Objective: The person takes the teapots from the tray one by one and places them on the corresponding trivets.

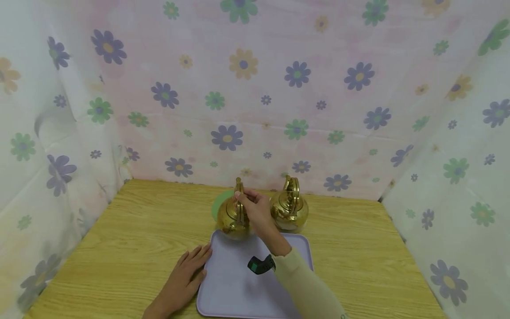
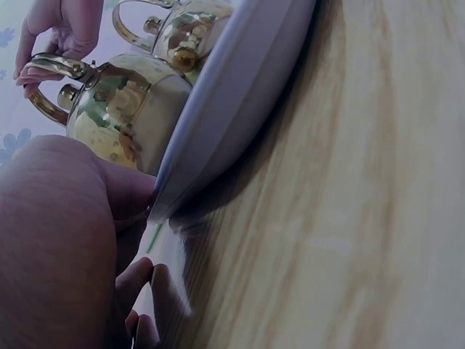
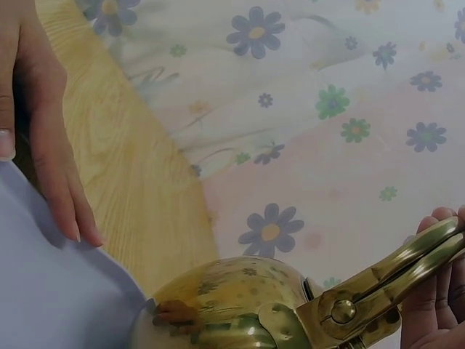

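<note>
Two shiny brass kettles with tall overhead handles are at the far side of a pale lilac tray (image 1: 235, 283). My right hand (image 1: 258, 212) grips the handle of the left kettle (image 1: 228, 223), fingers and thumb around its upper part. That kettle is upright and overlaps the tray's far edge in the head view. Just right of my right hand is the other kettle (image 1: 283, 217), its handle also raised. My left hand (image 1: 184, 277) rests beside the tray with its fingers extended, fingertips at the left rim. In the left wrist view, its thumb (image 2: 131, 190) touches that rim.
A flat green round piece (image 1: 218, 204) shows partly behind the left kettle. The wooden table (image 1: 147, 221) ends at a flower-printed cloth (image 1: 263, 79) that rises at the back and both sides. A black band (image 1: 260, 265) is near my right sleeve.
</note>
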The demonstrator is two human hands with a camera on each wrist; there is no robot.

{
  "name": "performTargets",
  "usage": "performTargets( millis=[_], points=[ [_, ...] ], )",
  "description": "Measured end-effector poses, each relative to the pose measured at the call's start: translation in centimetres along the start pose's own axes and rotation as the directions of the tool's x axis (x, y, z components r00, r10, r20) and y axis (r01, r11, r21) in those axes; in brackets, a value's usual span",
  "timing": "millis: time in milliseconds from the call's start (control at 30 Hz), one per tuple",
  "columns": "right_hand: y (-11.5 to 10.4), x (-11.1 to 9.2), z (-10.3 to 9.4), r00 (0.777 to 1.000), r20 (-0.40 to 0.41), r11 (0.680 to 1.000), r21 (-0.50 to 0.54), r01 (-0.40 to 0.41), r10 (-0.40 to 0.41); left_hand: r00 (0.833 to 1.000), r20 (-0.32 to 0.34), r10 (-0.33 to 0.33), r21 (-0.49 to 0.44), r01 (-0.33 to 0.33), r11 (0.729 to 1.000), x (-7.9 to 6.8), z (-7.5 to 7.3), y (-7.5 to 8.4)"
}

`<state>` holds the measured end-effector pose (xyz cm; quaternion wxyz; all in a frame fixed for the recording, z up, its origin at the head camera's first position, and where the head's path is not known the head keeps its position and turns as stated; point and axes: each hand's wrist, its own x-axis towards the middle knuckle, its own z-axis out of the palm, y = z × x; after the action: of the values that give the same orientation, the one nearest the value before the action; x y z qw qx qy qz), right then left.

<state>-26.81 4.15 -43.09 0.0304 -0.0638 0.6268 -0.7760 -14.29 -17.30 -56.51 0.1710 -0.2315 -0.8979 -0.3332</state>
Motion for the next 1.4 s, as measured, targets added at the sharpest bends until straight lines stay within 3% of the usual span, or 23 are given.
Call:
performTargets(
  millis=[633,1400],
  points=[
    [-0.1,1.4,0.6,1.0,-0.009,1.0,0.001,0.025,-0.025,0.999,0.035,-0.04,-0.024,0.041,0.999,0.0,-0.1,0.1],
    [0.9,3.4,1.1,0.997,-0.054,0.999,0.004,0.049,-0.049,1.0,0.014,-0.015,0.0,0.015,1.0,0.0,0.1,0.0]
  ],
)
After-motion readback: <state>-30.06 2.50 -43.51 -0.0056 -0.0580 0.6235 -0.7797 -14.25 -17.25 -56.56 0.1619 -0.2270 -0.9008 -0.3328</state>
